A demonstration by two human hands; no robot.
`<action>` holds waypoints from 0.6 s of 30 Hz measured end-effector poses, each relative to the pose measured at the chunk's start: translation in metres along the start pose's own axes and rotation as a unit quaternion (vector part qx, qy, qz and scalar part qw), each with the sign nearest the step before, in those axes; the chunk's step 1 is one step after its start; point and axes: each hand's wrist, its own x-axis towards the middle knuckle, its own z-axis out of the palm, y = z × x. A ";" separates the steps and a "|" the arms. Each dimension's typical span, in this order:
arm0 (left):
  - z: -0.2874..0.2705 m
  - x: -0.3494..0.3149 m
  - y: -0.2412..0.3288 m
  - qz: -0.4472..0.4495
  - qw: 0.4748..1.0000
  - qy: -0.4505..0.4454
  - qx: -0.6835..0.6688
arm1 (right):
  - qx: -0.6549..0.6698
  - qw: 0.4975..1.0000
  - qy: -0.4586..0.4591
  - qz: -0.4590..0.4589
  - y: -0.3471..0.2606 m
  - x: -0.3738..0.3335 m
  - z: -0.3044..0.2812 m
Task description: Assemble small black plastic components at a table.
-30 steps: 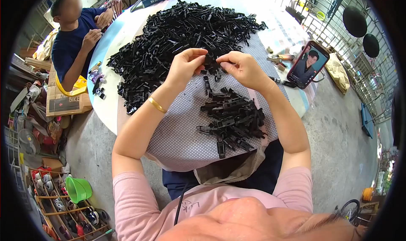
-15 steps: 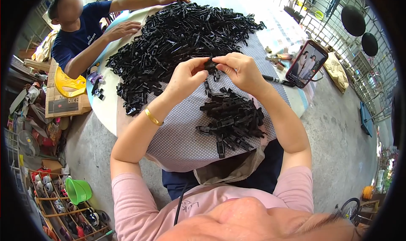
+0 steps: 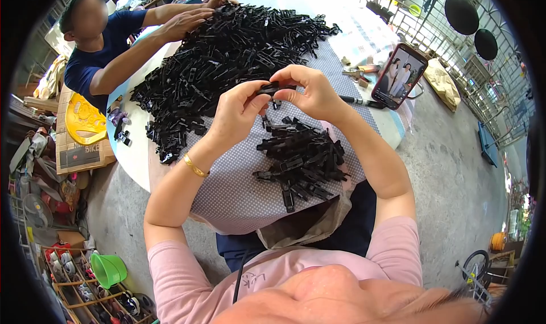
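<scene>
Above the patterned tablecloth, my left hand and my right hand pinch a small black plastic clip-like part from either side. It lies roughly level between my fingertips, which partly cover it; its exact kind is unclear. A smaller heap of similar black parts sits just below my hands, near the table's front edge. Beyond them spreads a large pile of black parts. A few loose pieces lie between the two heaps, under my fingers.
Across the far left, a person in a dark shirt reaches both hands to the large pile. A propped phone stands at right, beside a black pen-like stick. A beige cloth or bag hangs at the front edge.
The black part between my fingers has turned and now shows longer and level. The other person's hands have come closer together at the pile. The whole view has shifted slightly.
</scene>
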 end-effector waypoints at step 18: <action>-0.014 -0.008 0.029 0.194 0.932 -0.302 0.050 | -0.267 0.956 -0.099 0.064 0.013 0.008 0.031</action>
